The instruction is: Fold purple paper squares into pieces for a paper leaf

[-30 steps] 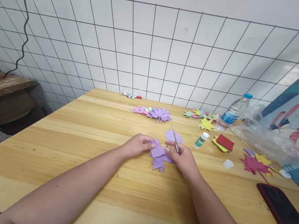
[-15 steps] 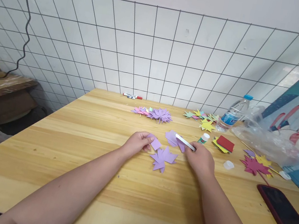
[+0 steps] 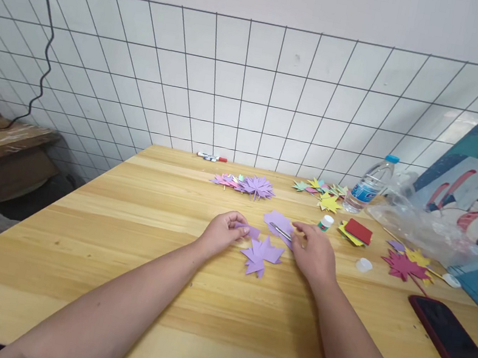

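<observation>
A small purple paper piece point(image 3: 251, 231) is pinched between the thumb and fingers of my left hand point(image 3: 223, 232). My right hand point(image 3: 315, 253) rests low over the table, its fingers apart around the near end of the scissors point(image 3: 280, 231). Their slim silver blades lie on a purple paper sheet point(image 3: 276, 218); the handles are hidden by my hand. Between my hands, slightly nearer to me, lies a purple paper leaf shape point(image 3: 261, 256) made of folded pointed pieces.
Behind are purple paper leaves point(image 3: 256, 187), markers point(image 3: 212, 157) and yellow-green leaves point(image 3: 328, 202). To the right stand a glue stick point(image 3: 326, 222) and a water bottle point(image 3: 367, 186), with red paper squares point(image 3: 358, 230), a white cap point(image 3: 363, 264), a maroon leaf point(image 3: 405, 266) and a phone point(image 3: 452, 349).
My right hand has moved a little left and its fingers have spread. The scissors now lie flatter on the purple paper. The piece in my left hand has tilted flatter.
</observation>
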Demonstrator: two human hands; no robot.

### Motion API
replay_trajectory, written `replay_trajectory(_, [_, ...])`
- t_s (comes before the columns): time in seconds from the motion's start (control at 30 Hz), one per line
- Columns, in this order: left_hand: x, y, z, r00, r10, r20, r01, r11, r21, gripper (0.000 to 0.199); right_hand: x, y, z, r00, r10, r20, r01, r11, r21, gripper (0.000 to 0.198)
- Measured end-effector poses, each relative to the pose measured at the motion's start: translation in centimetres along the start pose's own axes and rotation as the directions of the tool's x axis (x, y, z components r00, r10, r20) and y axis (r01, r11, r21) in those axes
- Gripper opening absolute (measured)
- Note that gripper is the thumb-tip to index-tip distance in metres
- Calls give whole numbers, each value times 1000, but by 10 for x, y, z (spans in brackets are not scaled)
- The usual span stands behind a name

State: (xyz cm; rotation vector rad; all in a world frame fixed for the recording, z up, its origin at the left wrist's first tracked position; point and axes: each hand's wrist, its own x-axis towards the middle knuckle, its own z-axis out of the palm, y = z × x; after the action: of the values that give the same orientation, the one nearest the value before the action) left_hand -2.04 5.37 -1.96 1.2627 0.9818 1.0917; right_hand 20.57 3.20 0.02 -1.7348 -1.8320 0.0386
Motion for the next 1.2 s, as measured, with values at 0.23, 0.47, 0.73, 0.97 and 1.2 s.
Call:
replay_trajectory(0.23, [-6,0,10,996,14,92,-15,1000,9,31,-14,-30,13,974,-132,185,16,851,525,33])
replay_trajectory(0.47, [-5,-1,10,995,-7,95,2,998,55,31,-11,-24,21,867,-54,495,-359,621,697,39])
replay_trajectory(0.73, [-6,0,11,995,8,102,-15,998,67,27,-12,-23,20,850,-50,524,-391,605,694,35])
replay_trajectory(0.97, [-6,-5,9,991,30,127,-42,995,92,26,-12,-27,18,870,-95,484,-299,679,670,31])
replay_trajectory(1.2, [-6,-9,6,986,98,136,-127,967,223,20,-12,-25,22,915,-187,359,-98,758,645,22])
